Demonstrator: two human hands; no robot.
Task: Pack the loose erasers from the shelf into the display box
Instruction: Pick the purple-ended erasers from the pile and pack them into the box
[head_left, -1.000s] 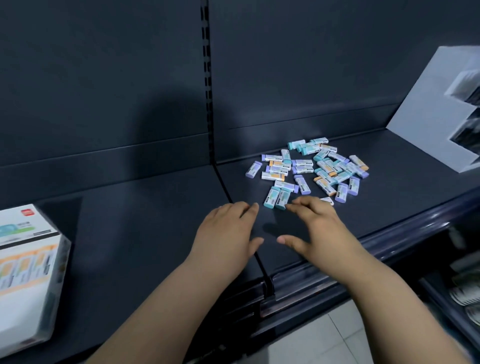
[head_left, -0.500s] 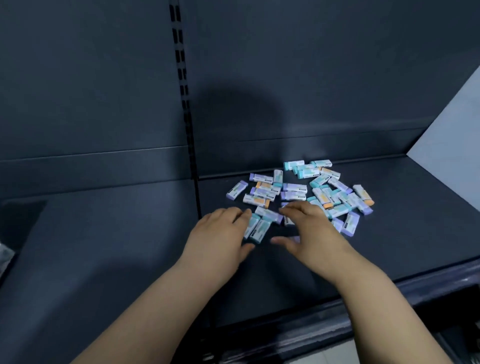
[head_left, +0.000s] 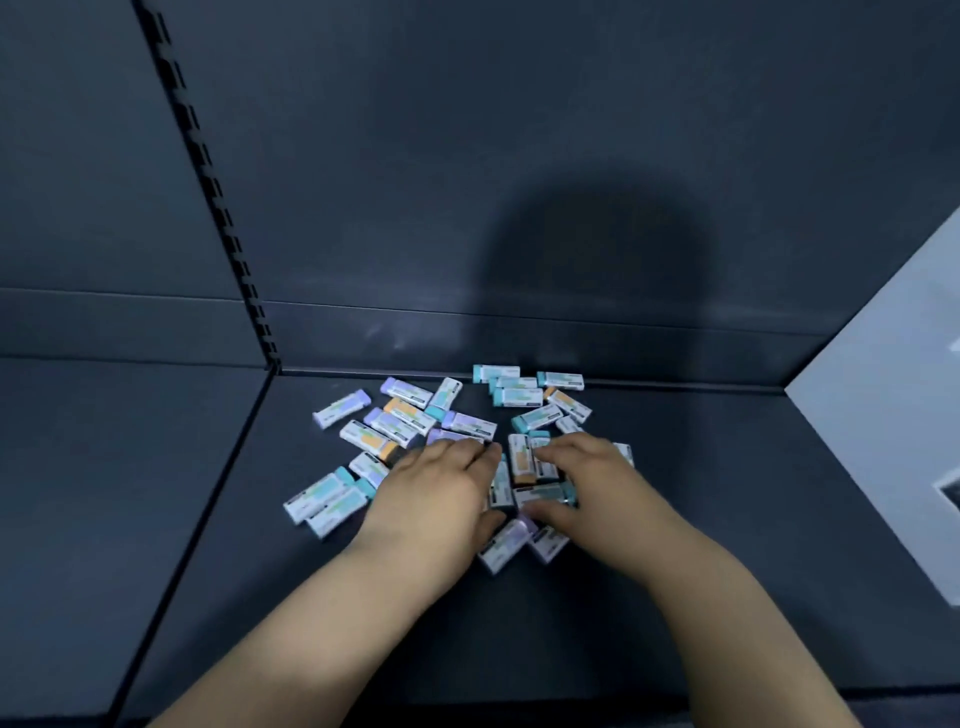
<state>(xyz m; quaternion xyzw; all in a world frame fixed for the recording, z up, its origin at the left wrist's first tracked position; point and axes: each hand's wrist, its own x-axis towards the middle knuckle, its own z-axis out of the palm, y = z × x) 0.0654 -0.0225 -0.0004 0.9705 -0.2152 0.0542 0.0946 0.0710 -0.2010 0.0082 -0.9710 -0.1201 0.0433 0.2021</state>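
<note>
Dozens of loose erasers (head_left: 410, 415) lie in a heap at the back of the dark shelf (head_left: 727, 493), seen from the head view; their sleeves are white with teal, lilac or orange ends, and they point every way, some overlapping. The left hand (head_left: 441, 488) lies palm down on the near left of the heap, fingers lightly curved over several erasers, thumb tucked in at the near side; the right hand (head_left: 592, 478) mirrors it just beside, fingers reaching leftward over the middle of the heap and thumb stretched along the near edge. A few erasers sit between the two hands and between each thumb and its fingers; whether either hand has actually closed on any I cannot tell.

At the right edge stands a pale panel (head_left: 883, 457), possibly part of the display box, though too little of it shows to be sure; no eraser can be seen in it.

By my reading the packing has barely begun — the whole heap is on the shelf, and gathering, carrying and boxing all remain.
</note>
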